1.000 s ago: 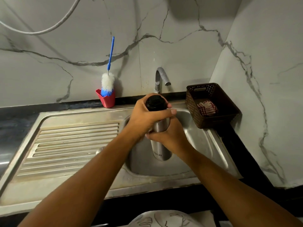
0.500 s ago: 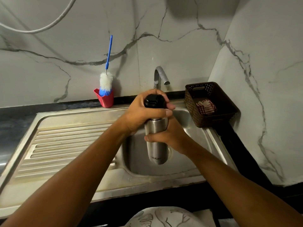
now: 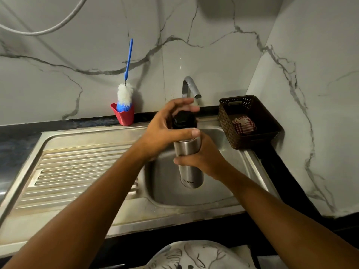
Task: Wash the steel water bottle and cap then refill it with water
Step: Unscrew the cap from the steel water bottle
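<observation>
A steel water bottle (image 3: 191, 171) stands upright in the air above the sink basin (image 3: 167, 187). My right hand (image 3: 202, 160) grips its body from the right side. On top sits its black cap (image 3: 183, 120), and my left hand (image 3: 167, 133) curls round that cap from the left, thumb across the front under the cap, fingers blurred behind it. The tap spout (image 3: 191, 87) is just behind the hands; no water shows.
A blue-handled bottle brush (image 3: 126, 90) stands in a red holder (image 3: 124, 117) at the wall. A brown perforated basket (image 3: 250, 121) holding a red-and-white cloth (image 3: 243, 125) sits at the sink's right. The ribbed draining board (image 3: 77, 171) lies left.
The bottle has come up slightly and nearer to me over the basin. My left hand's fingers have shifted round the cap and now look motion-blurred.
</observation>
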`<action>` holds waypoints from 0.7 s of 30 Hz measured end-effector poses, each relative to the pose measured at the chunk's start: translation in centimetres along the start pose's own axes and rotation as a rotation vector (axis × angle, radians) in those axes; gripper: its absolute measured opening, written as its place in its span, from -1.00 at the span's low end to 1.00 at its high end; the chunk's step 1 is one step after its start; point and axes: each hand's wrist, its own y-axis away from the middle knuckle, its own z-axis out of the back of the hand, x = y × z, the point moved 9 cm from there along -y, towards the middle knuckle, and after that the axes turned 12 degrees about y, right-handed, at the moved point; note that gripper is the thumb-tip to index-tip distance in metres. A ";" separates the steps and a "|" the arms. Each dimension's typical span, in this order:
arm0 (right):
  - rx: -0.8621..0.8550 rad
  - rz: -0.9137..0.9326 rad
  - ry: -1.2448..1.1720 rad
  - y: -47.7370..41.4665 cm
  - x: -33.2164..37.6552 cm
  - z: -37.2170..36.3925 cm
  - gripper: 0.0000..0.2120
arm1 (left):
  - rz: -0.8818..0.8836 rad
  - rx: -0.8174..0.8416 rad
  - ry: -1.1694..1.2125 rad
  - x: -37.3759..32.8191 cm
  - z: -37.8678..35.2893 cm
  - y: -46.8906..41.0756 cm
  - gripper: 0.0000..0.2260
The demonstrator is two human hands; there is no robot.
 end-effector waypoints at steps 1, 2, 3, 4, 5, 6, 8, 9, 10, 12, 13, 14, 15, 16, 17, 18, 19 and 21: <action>0.024 0.011 0.008 -0.4 0.3 -0.7 -0.33 | 0.000 0.028 0.029 -0.3 0.1 -0.2 -0.35; 0.036 0.006 -0.019 -0.3 0.3 -1.0 -0.32 | 0.001 0.053 0.054 -0.6 -0.1 -0.5 -0.40; 0.025 -0.019 -0.037 -0.5 0.1 -1.4 -0.31 | 0.002 0.060 0.069 -0.7 -0.4 -0.6 -0.50; -0.017 -0.053 -0.054 -0.5 0.0 -1.5 -0.29 | 0.001 0.037 0.080 -0.6 -0.6 -0.7 -0.61; -0.065 -0.071 -0.060 -0.5 -0.4 -1.5 -0.27 | -0.006 -0.021 0.084 -0.5 -0.6 -0.7 -0.69; -0.111 -0.085 -0.031 -0.6 -0.7 -1.5 -0.25 | -0.028 -0.106 0.069 -0.5 -0.5 -0.5 -0.73; -0.192 -0.101 0.090 -0.4 -0.7 -1.3 -0.25 | -0.085 -0.299 0.002 -0.3 -0.3 0.1 -0.74; -0.207 -0.100 0.093 -0.3 -0.8 -1.2 -0.31 | -0.107 -0.379 -0.034 -0.3 -0.4 0.6 -0.72; -0.203 -0.111 0.062 -0.4 -1.2 -1.2 -0.37 | -0.119 -0.423 -0.069 -0.3 -0.5 0.9 -0.69; -0.186 -0.133 0.043 -0.4 -1.7 -1.0 -0.42 | -0.092 -0.368 -0.139 -0.1 -0.9 1.0 -0.58; -0.191 -0.142 0.052 -0.4 -1.7 -0.8 -0.39 | -0.054 -0.290 -0.162 0.2 -1.0 0.8 -0.49; -0.180 -0.136 0.062 -0.4 -1.5 -0.6 -0.33 | -0.011 -0.204 -0.160 0.5 -0.9 0.7 -0.40; -0.166 -0.122 0.043 -0.6 -1.5 -0.5 -0.27 | 0.029 -0.132 -0.133 0.7 -0.6 0.7 -0.31; -0.143 -0.108 0.022 -0.7 -1.4 -0.4 -0.26 | 0.062 -0.079 -0.091 0.8 -0.1 0.7 -0.25; -0.119 -0.087 0.007 -0.7 -1.2 -0.2 -0.27 | 0.085 -0.039 -0.042 0.7 0.3 0.8 -0.22; -0.102 -0.077 0.005 -0.8 -1.0 -0.1 -0.29 | 0.097 -0.004 -0.001 0.5 0.7 0.9 -0.23; -0.089 -0.066 -0.001 -0.8 -0.8 0.0 -0.32 | 0.098 0.029 0.027 0.2 0.9 0.9 -0.26; -0.084 -0.070 -0.019 -0.8 -0.9 0.0 -0.35 | 0.091 0.075 0.028 -0.4 1.3 1.0 -0.34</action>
